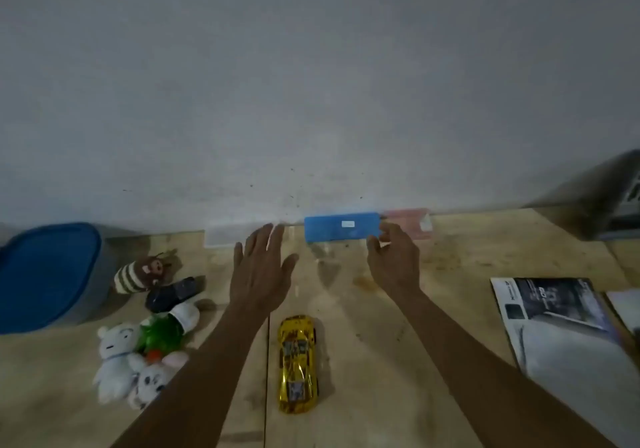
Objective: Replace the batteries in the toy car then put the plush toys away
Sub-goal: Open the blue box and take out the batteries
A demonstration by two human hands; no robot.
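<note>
A shiny yellow toy car (298, 364) lies on the wooden table between my forearms, nose pointing away from me. Beyond it a blue flat box (341, 226) is lifted near the wall; my right hand (393, 260) pinches its right end between thumb and fingers. My left hand (261, 271) hovers left of the box with fingers spread and straight, holding nothing. Plush toys lie at the left: a striped brown one (138, 273), a white bear (114, 354), a green one (161, 333) and a small white one (149, 383).
A blue-lidded grey bin (48, 274) stands at the far left. A dark remote (173, 293) lies among the plush toys. A pink case (410, 219) and a clear box (225, 238) rest against the wall. A printed carton (561, 323) sits at right.
</note>
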